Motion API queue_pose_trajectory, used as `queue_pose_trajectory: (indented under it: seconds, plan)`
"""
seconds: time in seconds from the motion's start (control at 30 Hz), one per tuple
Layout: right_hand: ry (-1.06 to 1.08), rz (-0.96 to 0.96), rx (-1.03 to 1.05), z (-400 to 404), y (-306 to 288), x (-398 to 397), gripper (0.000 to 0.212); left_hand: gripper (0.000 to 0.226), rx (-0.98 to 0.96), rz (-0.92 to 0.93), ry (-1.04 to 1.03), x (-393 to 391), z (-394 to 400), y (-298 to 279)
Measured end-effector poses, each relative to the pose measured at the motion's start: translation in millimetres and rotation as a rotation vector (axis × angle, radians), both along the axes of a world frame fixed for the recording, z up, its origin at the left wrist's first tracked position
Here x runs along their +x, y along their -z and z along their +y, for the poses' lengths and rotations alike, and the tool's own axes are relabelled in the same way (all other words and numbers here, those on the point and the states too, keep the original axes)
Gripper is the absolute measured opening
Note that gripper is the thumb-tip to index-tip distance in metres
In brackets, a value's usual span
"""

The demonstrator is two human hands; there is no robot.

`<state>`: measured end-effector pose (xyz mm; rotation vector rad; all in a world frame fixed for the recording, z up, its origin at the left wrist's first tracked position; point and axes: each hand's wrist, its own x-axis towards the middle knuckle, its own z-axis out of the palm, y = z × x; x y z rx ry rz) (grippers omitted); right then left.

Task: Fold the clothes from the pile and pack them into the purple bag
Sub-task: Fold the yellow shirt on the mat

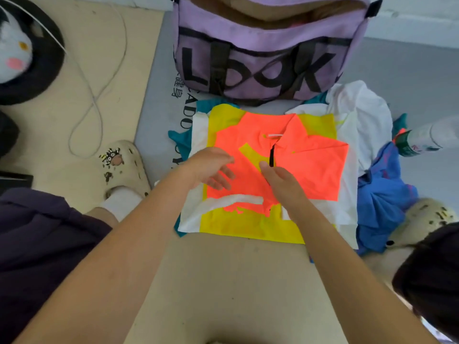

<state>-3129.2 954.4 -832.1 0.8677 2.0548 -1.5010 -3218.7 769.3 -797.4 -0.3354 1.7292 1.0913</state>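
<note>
orange shirt [303,160] | under both hands | left fingers [223,175] spread | right fingers [267,167] straight, pressing

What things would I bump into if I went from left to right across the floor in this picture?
Plush toy → white cable → cream slipper → orange shirt → blue garment → bottle

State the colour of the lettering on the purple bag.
Black: the lettering on the purple bag is large and black, seen clearly in the head view.
</note>
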Motion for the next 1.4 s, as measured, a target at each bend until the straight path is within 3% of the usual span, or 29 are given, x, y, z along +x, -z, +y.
queue_pose_trajectory:
  seconds: [0.07,0.13,0.3,0.37,0.43,0.5,0.63,0.77,0.87,0.97,1.07,1.2,1.27,1.4]
  plan:
    - [-0.004,-0.015,0.064,0.6,7.4,10.7,0.041,0.028,-0.168,0.274,-0.058,6.8,-0.3,17.6]
    - [-0.019,0.005,0.137,0.9,13.1,17.8,0.036,0.036,-0.216,0.476,0.009,11.9,-4.5,33.1]
    - [-0.166,-0.117,0.285,17.6,18.5,26.7,0.023,0.05,-0.226,0.632,0.378,2.8,0.6,48.2]
    - [-0.177,-0.167,0.22,29.5,16.4,25.9,0.029,0.045,-0.275,0.644,0.528,-4.4,5.9,52.4]
    - [-0.163,-0.119,0.19,38.9,11.9,20.6,0.02,0.027,-0.362,0.714,0.606,-11.8,9.9,56.6]
    - [-0.107,-0.016,0.182,44.4,7.4,9.8,0.008,0.014,-0.432,0.793,0.567,-18.8,9.4,55.6]
    - [-0.021,0.176,0.176,41.2,5.7,-18.4,0.004,0.014,-0.45,0.837,0.368,-20.2,-4.2,50.3]
    - [0.028,0.341,0.441,28.0,6.3,-26.9,0.01,0.024,-0.45,0.859,0.174,12.3,-9.6,50.4]
    - [-0.159,0.438,0.383,10.0,5.8,-17.6,0.01,0.021,-0.459,0.774,0.138,45.0,-9.6,60.2]
    - [-0.421,0.304,0.247,-6.6,8.1,-4.7,0.033,0.026,-0.45,0.672,0.078,71.9,-10.6,70.1]
    - [-0.444,0.238,0.25,-5.4,4.9,6.0,0.015,0.034,-0.415,0.623,0.046,86.3,-14.7,74.6]
    - [-0.845,-0.218,0.457,13.9,4.3,24.2,0.044,0.039,-0.33,0.609,0.047,87.6,-23.1,80.0]
    - [-0.725,-0.266,0.514,23.8,6.2,34.9,0.047,0.045,-0.315,0.62,0.01,90.5,-23.3,80.0]
    - [-0.139,-0.026,0.421,23.4,15.1,35.1,0.032,0.054,-0.375,0.541,-0.162,106.6,-23.4,77.3]
